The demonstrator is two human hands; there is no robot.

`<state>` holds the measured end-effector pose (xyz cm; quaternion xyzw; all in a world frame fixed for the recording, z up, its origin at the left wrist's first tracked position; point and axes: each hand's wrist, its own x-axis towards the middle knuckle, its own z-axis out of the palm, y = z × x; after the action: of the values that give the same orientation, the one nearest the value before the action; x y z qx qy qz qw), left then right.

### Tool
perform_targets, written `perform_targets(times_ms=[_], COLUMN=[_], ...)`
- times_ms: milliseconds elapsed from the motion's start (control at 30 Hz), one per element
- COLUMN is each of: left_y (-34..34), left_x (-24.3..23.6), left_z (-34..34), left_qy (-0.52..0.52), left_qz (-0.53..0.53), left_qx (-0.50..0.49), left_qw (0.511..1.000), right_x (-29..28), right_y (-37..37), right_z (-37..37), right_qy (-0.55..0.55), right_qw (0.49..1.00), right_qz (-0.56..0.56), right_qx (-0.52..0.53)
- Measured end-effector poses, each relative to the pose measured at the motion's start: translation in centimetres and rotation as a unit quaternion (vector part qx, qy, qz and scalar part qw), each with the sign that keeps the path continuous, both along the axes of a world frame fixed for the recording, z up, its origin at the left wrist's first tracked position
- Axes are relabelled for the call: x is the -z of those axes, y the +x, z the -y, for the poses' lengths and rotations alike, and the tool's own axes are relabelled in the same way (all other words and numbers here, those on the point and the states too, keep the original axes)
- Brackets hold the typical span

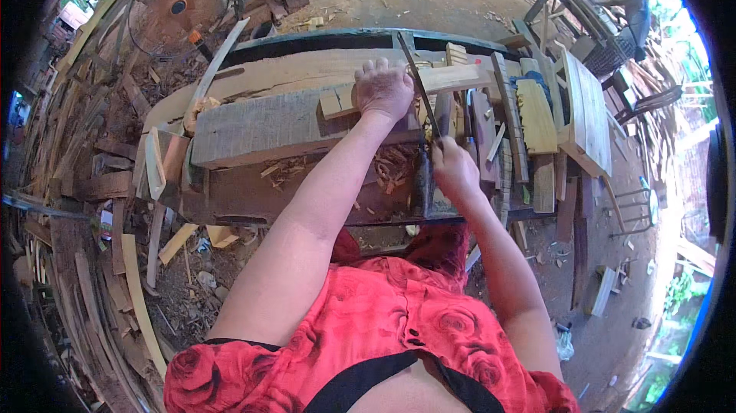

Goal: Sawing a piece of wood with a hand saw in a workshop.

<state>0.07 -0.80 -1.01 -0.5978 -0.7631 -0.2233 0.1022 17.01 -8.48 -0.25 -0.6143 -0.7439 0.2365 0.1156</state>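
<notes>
Under my left hand [383, 91], a pale wooden strip [458, 77] lies across the bench. The fingers are curled over the strip and press it down on a thick grey timber beam [257, 128]. My right hand [455, 171] is closed around the near end of a saw [420, 85]. Its long, dark, narrow blade shows almost edge-on, so its teeth cannot be made out. The blade crosses the strip just right of my left hand and slants away to the upper left. My right fingers hide the saw's handle.
Wood shavings [392, 166] lie on the bench below the beam. Several boards, with a yellowish block [535, 118] and a pale wide board [586, 114], crowd the right. A round fan [178, 6] stands far left. Another person [633, 18] is at the far right. Scrap planks cover the left ground.
</notes>
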Motion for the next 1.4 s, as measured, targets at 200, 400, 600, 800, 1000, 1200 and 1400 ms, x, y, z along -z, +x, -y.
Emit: perform_targets(times_ms=[200, 400, 600, 800, 1000, 1200, 1400], left_y=[0.1, 0.0, -0.2, 0.4, 0.0, 0.3, -0.1], left_x=[-0.1, 0.1, 0.4, -0.6, -0.3, -0.4, 0.3], left_z=[-0.4, -0.6, -0.5, -0.1, -0.2, -0.1, -0.7], left_qy=[0.035, 0.014, 0.018, 0.001, -0.014, -0.027, 0.028], left_qz=[0.000, -0.001, 0.006, 0.002, 0.016, 0.005, -0.007], left_qx=[0.012, 0.000, 0.001, 0.017, -0.014, 0.008, -0.004], left_qw=[0.999, 1.000, 1.000, 1.000, 1.000, 1.000, 1.000], right_x=[0.2, -0.1, 0.0, -0.3, 0.5, -0.3, -0.6], right_y=[-1.0, 1.0, 1.7, -0.6, -0.9, 0.8, 0.4], right_z=[-1.0, -0.3, 2.5, -3.3, -3.0, 0.7, 0.7], right_qy=[0.030, 0.059, 0.035, 0.038, 0.041, 0.024, 0.023], right_qw=[0.999, 0.998, 0.998, 0.999, 0.999, 0.999, 1.000], right_qz=[0.011, 0.024, 0.042, 0.003, 0.007, 0.029, 0.011], right_qx=[0.003, -0.025, -0.020, -0.013, -0.022, -0.035, -0.015])
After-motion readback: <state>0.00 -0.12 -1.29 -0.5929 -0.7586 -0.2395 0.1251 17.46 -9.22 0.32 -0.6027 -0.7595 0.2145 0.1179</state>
